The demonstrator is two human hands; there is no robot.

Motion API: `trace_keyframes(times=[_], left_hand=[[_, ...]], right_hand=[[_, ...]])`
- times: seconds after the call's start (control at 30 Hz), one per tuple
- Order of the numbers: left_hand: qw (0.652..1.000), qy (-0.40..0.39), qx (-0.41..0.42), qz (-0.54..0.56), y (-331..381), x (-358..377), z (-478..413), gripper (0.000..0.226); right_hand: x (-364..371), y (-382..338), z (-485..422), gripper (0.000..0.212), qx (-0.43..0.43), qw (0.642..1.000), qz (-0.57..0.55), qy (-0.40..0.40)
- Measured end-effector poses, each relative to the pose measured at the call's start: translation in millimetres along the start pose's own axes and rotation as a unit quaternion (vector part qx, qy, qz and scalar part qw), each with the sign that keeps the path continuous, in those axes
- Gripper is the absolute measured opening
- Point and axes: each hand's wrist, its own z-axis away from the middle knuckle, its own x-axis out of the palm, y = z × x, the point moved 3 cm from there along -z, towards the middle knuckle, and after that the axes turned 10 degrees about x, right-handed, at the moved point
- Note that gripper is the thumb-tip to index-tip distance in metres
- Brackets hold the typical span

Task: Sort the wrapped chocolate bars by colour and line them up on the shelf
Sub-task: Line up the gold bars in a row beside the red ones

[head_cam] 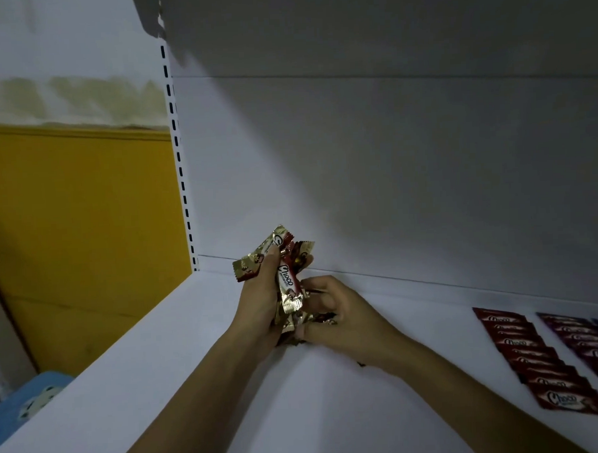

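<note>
My left hand [259,296] grips a bunch of gold-wrapped chocolate bars [285,261], held upright above the white shelf [201,384]. One bar with a red "Choco" label shows at the front of the bunch. My right hand [335,313] is pressed against the bunch from the right, its fingers curled round the lower ends of the bars. A row of red-wrapped bars [536,363] lies overlapped on the shelf at the right. Beside it runs a row of purple-wrapped bars [587,344], partly cut off by the frame edge.
The shelf's white back panel [392,188] rises behind my hands. A slotted upright [180,163] marks the shelf's left end, with a yellow wall [78,236] beyond it. A blue patterned object [34,402] sits below the shelf edge at the lower left.
</note>
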Motion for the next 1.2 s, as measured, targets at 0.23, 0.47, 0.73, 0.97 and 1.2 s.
trace_keyframes(times=[0.23, 0.47, 0.73, 0.97, 1.2], left_hand=[[0.998, 0.002, -0.012, -0.059, -6.8, 2.7, 0.8, 0.040], [0.993, -0.004, -0.007, -0.118, -12.5, 0.9, -1.7, 0.038], [0.991, -0.005, 0.015, -0.131, -14.1, -2.4, -2.1, 0.038], [0.992, -0.007, 0.038, -0.120, -13.9, -0.3, -0.8, 0.035], [0.986, -0.035, 0.036, -0.159, -20.1, 5.2, 10.4, 0.036]], right_hand=[[-10.6, 3.5, 19.4, 0.029, -0.041, 0.988, 0.080, 0.123], [0.0, 3.1, 34.3, 0.032, -0.118, 0.891, 0.429, 0.092], [-10.2, -3.3, 42.9, 0.020, -0.120, 0.924, 0.331, 0.148], [-94.2, 12.6, 36.3, 0.016, 0.083, 0.969, 0.152, 0.177], [-131.0, 28.6, 42.9, 0.025, 0.115, 0.884, 0.325, 0.316]])
